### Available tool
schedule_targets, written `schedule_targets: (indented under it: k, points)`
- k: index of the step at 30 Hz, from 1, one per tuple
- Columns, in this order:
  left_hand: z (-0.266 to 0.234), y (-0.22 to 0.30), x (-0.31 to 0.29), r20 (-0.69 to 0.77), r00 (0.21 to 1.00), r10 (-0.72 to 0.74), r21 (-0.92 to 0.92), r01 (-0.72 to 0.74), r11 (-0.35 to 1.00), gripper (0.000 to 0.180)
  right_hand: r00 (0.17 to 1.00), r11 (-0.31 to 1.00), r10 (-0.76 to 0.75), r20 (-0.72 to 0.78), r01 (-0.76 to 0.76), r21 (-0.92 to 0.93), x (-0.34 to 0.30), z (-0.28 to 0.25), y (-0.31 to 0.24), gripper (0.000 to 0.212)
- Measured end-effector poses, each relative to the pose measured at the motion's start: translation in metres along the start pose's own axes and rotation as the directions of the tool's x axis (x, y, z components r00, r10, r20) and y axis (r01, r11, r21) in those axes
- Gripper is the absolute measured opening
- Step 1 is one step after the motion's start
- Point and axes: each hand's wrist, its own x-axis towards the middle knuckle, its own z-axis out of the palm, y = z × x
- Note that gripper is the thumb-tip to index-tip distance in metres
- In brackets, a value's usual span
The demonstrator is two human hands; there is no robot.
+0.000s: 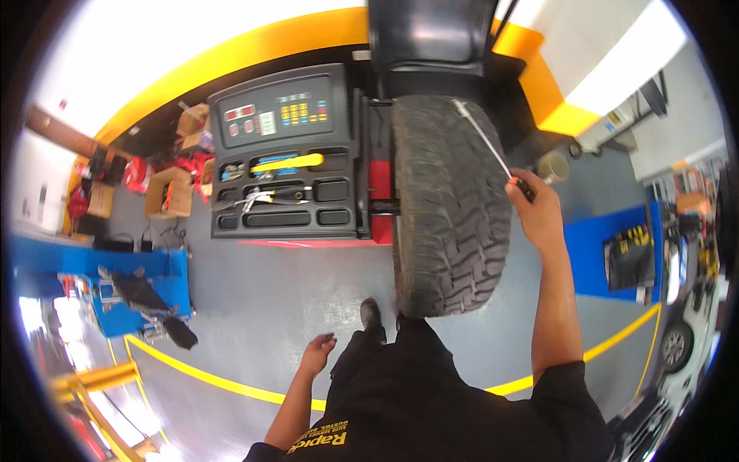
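Note:
My right hand is closed round the dark handle of a long screwdriver. Its thin metal shaft reaches across the tread of a large black tire, and the tip lies over the tire's far end. The tire is mounted upright on the shaft side of a wheel balancer, which has a grey button panel and a tool tray. My left hand hangs low in front of my body, fingers loosely apart, holding nothing and touching nothing.
In the balancer's tray lie a yellow-handled tool and wheel-weight pliers. A black hood rises behind the tire. Cardboard boxes sit at the left. Blue lift parts stand on both sides, and a bucket is at the right.

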Motion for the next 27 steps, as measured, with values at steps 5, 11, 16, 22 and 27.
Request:
schedule_targets:
  k: [5, 11, 16, 22, 27]
  points:
    - [-0.003, 0.081, -0.029, -0.064, 0.995, 0.073, -0.215, -0.085, 0.973, 0.049, 0.994, 0.989, 0.111, -0.008, -0.109, 0.098, 0.019, 0.055, 0.024, 0.032]
    - [-0.049, -0.112, -0.048, -0.227, 0.943, -0.243, -0.088, 0.228, 0.97, 0.048, 0.996, 0.988, 0.087, -0.018, -0.084, 0.133, 0.015, 0.104, -0.013, 0.034]
    - [-0.151, -0.12, -0.028, -0.244, 0.961, -0.128, -0.15, 0.093, 0.984, 0.054, 0.993, 0.988, -0.106, -0.05, 0.111, 0.104, 0.003, 0.17, -0.09, 0.039]
    - [-0.403, 0.08, 0.033, 0.104, 0.847, 0.522, 0.151, -0.532, 0.833, 0.068, 0.931, 0.905, -0.286, 0.227, 0.185, 0.382, -0.051, 0.368, -0.245, 0.046]
    - [-0.537, 0.312, -0.007, 0.433, 0.855, 0.286, 0.651, -0.516, 0.557, 0.061, 0.885, 0.868, -0.407, 0.227, 0.298, 0.398, -0.098, 0.481, -0.35, 0.047]
